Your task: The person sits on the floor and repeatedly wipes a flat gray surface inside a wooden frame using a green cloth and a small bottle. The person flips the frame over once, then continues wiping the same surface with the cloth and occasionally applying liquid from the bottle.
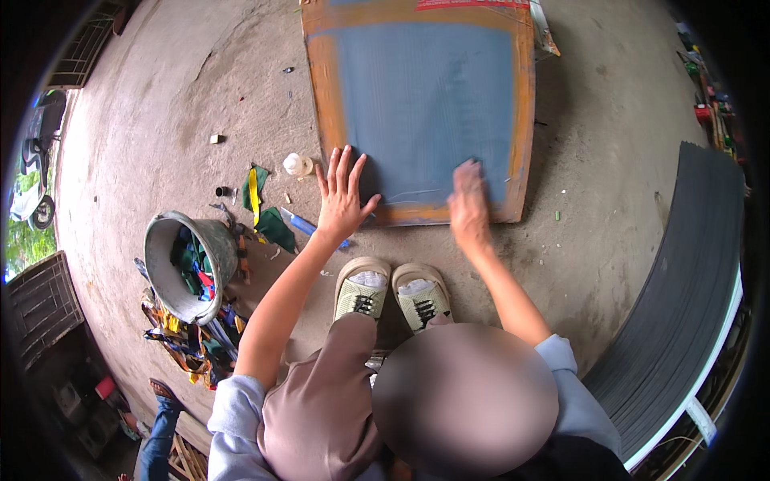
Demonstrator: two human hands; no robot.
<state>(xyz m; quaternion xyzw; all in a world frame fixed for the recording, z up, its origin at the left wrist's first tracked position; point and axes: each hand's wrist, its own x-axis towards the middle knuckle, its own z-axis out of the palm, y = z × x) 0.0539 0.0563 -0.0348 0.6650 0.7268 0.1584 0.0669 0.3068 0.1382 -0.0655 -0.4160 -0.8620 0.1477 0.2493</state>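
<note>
A large panel (425, 112) with a blue-grey middle and an orange-brown border lies in front of my feet, resembling a printing screen in its frame. My left hand (343, 192) is spread flat on its near left corner, fingers apart, holding nothing I can see. Over the near right part of the blue surface is my right hand (468, 200). Its fingers are smeared by motion, so whether they hold anything is unclear. Faint pale streaks run along the panel's near edge between both hands.
Left of the panel are a small bottle (297, 164), a blue knife-like tool (298, 222) and green cloth scraps (275, 230). A bucket (220, 240) of scraps stands beside piled straps (210, 353). Dark ridged sheeting (682, 280) lies right. Another person's leg (160, 433) shows lower left.
</note>
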